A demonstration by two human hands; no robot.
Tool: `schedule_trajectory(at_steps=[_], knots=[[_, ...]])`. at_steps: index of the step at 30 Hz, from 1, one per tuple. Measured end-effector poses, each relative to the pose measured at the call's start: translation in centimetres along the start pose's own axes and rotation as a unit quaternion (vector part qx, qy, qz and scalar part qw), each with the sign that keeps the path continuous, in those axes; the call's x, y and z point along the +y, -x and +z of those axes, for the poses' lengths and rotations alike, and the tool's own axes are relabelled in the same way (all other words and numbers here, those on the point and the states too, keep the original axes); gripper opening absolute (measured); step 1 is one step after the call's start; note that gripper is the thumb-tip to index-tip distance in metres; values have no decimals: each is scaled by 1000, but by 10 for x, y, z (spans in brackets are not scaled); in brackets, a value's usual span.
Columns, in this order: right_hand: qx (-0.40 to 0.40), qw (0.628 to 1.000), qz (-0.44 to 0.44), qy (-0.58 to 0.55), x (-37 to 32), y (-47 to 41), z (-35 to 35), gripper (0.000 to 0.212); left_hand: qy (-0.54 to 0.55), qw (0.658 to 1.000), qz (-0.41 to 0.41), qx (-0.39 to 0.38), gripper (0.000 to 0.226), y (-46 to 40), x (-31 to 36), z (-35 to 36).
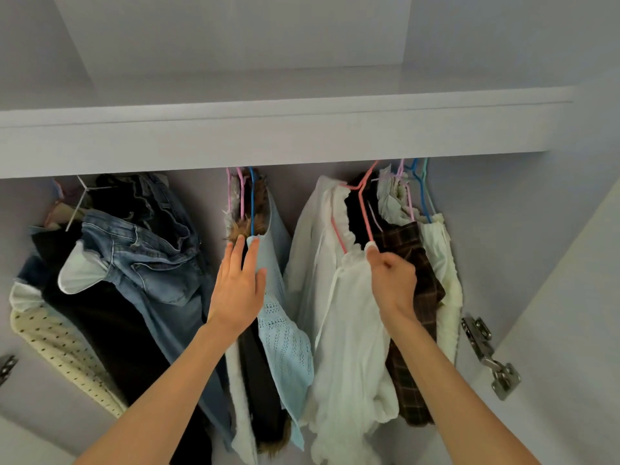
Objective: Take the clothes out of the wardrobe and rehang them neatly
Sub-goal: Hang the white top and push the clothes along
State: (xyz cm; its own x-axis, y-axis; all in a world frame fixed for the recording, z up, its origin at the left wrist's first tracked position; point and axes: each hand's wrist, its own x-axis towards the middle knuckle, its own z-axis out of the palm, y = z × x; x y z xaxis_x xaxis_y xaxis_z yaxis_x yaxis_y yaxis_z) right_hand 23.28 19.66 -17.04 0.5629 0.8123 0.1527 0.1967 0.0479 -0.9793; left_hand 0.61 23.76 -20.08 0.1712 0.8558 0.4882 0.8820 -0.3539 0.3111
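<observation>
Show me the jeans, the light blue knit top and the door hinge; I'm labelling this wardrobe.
jeans (147, 260): head view, seat.
light blue knit top (285, 344): head view, patterned lower part.
door hinge (486, 354): head view, metal arm.

Rail hidden behind the shelf (268, 135) front; hanger hooks vanish under it. Left hand (238, 290) covers the dark coat (260, 374) top; fingertips lie against the blue top (285, 347). Right hand (392, 280): what its curled fingers pinch is unclear, white blouse (349, 330) collar or pink hanger (364, 209). Plaid garment (407, 380) mostly hidden behind hand and blouse. Left hinge (6, 367) cut by frame edge. Jeans (151, 263) hems lost behind the arm.
</observation>
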Motion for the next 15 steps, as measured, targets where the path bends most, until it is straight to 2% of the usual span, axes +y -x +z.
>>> schedule_trajectory(at_steps=[7,15], knots=[[78,997,-4,11,-8,-48,8,50,16,1000,22,3,54,-2,-6,12],[94,993,-66,28,-5,-49,14,50,18,999,26,12,53,-2,-8,15]])
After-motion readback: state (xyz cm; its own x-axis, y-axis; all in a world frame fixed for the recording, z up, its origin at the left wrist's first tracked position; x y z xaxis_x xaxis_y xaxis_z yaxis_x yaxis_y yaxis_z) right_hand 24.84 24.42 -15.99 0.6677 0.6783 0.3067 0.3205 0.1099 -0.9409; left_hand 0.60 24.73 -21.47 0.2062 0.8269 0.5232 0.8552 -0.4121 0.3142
